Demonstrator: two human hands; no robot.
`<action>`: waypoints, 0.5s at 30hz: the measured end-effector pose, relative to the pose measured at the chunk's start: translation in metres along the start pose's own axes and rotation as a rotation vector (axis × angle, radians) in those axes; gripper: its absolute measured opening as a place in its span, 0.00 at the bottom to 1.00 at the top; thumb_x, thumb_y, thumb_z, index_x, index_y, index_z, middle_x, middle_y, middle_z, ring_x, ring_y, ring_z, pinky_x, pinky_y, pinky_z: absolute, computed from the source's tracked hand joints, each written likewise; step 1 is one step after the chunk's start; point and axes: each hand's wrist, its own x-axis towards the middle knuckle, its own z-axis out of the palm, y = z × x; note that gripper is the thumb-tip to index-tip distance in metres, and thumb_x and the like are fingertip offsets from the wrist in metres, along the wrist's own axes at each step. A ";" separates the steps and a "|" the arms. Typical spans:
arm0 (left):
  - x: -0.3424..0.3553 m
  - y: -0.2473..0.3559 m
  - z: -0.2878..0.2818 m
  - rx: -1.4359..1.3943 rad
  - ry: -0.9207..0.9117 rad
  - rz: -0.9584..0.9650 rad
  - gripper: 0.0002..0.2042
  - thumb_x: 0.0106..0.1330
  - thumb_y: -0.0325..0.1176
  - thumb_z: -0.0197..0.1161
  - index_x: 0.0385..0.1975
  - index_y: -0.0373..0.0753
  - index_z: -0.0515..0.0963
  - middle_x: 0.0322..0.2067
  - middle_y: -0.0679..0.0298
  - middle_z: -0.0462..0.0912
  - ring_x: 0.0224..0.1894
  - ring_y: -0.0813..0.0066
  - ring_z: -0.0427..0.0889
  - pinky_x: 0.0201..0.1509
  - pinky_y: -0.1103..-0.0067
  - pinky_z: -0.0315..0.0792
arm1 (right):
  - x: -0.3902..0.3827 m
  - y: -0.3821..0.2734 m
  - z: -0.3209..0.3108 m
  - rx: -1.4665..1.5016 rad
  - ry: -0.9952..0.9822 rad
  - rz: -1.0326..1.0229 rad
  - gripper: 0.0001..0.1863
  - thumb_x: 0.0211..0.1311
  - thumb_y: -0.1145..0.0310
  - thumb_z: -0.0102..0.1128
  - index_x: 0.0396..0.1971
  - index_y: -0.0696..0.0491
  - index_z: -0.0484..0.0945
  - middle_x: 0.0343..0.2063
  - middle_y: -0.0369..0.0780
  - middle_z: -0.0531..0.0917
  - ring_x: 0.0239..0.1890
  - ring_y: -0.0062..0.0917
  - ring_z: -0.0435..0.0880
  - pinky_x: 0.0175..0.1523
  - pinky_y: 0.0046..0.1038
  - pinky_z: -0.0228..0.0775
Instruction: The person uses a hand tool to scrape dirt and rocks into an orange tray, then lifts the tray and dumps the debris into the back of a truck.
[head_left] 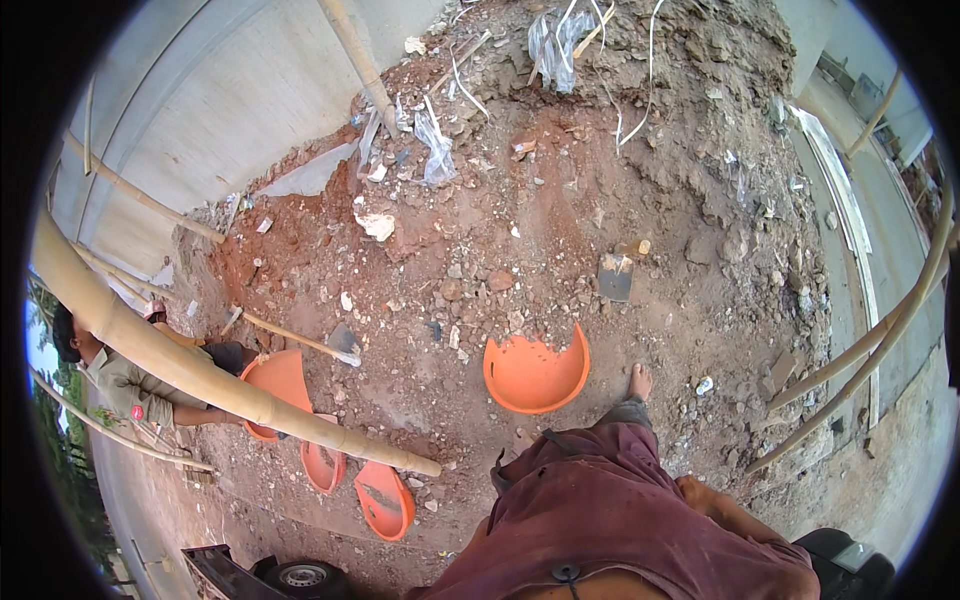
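Observation:
My right arm bends at the lower right, and my right hand [692,490] rests against my side by the dark red shirt [590,490]; its fingers are hidden. My left hand does not show. On the rubble before my feet lies an orange basin [537,385] with a jagged far edge. Left of my legs are more orange pieces: a curved one [385,505] with some dirt in it and a smaller one [322,465]. A hoe [300,335] with a wooden handle lies farther left, its blade on the soil.
A person [160,380] bends at the left by a large orange basin [280,385]. A thick bamboo pole [230,385] slants across the left. Ahead rises a soil heap [600,180] with plastic scraps; a dark flat plate [615,280] lies on it. More poles [860,350] stand right.

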 end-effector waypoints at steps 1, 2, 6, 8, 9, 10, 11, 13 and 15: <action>-0.001 -0.001 0.003 -0.012 -0.003 0.005 0.22 0.70 0.38 0.62 0.59 0.33 0.74 0.50 0.50 0.84 0.55 0.60 0.82 0.59 0.71 0.75 | 0.002 0.014 0.006 0.116 -0.078 0.083 0.23 0.47 0.62 0.66 0.42 0.62 0.82 0.39 0.56 0.84 0.45 0.50 0.84 0.50 0.39 0.75; -0.002 -0.004 0.005 -0.016 -0.007 -0.001 0.22 0.70 0.38 0.62 0.59 0.33 0.74 0.50 0.50 0.84 0.55 0.60 0.82 0.58 0.71 0.75 | -0.001 0.009 0.007 0.097 -0.072 0.100 0.22 0.48 0.63 0.65 0.42 0.61 0.82 0.39 0.55 0.85 0.45 0.48 0.84 0.50 0.39 0.75; -0.009 -0.012 0.008 -0.035 -0.009 -0.026 0.22 0.70 0.38 0.61 0.59 0.33 0.74 0.49 0.50 0.84 0.55 0.60 0.82 0.58 0.71 0.75 | -0.005 0.000 0.013 0.436 -0.072 0.122 0.16 0.58 0.68 0.60 0.45 0.59 0.83 0.38 0.46 0.88 0.42 0.36 0.86 0.49 0.34 0.77; -0.013 -0.013 0.007 -0.035 -0.007 -0.040 0.22 0.70 0.38 0.61 0.59 0.33 0.74 0.49 0.50 0.84 0.55 0.61 0.82 0.58 0.71 0.75 | 0.001 0.009 0.018 0.732 -0.010 0.205 0.15 0.63 0.68 0.59 0.47 0.58 0.82 0.40 0.41 0.88 0.42 0.29 0.85 0.49 0.32 0.78; -0.015 -0.011 0.006 -0.037 -0.005 -0.047 0.21 0.70 0.38 0.61 0.59 0.33 0.74 0.49 0.50 0.84 0.55 0.61 0.82 0.58 0.71 0.75 | 0.008 0.016 0.018 0.837 0.059 0.294 0.15 0.66 0.66 0.58 0.48 0.57 0.82 0.41 0.38 0.87 0.43 0.25 0.84 0.50 0.30 0.77; -0.020 -0.011 0.005 -0.040 -0.002 -0.059 0.21 0.70 0.38 0.61 0.59 0.33 0.74 0.49 0.50 0.84 0.55 0.61 0.82 0.58 0.71 0.75 | 0.014 0.024 0.024 0.939 0.128 0.386 0.15 0.68 0.65 0.58 0.50 0.56 0.82 0.43 0.36 0.87 0.44 0.22 0.83 0.50 0.29 0.77; -0.023 -0.008 0.006 -0.048 -0.004 -0.067 0.21 0.70 0.38 0.61 0.59 0.33 0.74 0.49 0.50 0.84 0.55 0.61 0.82 0.58 0.71 0.75 | 0.022 0.040 0.036 0.976 0.159 0.349 0.17 0.69 0.64 0.58 0.53 0.57 0.79 0.45 0.37 0.85 0.46 0.22 0.82 0.52 0.28 0.75; -0.027 -0.003 0.005 -0.060 -0.005 -0.081 0.21 0.70 0.38 0.61 0.59 0.33 0.74 0.49 0.50 0.84 0.55 0.61 0.82 0.58 0.71 0.75 | 0.038 0.066 0.065 1.042 0.234 0.276 0.21 0.72 0.64 0.58 0.59 0.59 0.74 0.49 0.39 0.83 0.51 0.24 0.80 0.56 0.27 0.72; -0.034 0.008 0.000 -0.074 0.000 -0.115 0.21 0.70 0.38 0.61 0.59 0.33 0.74 0.49 0.50 0.84 0.55 0.61 0.82 0.58 0.72 0.75 | 0.056 0.071 0.080 1.161 0.318 0.201 0.22 0.72 0.63 0.59 0.60 0.58 0.73 0.49 0.39 0.82 0.53 0.24 0.79 0.58 0.27 0.71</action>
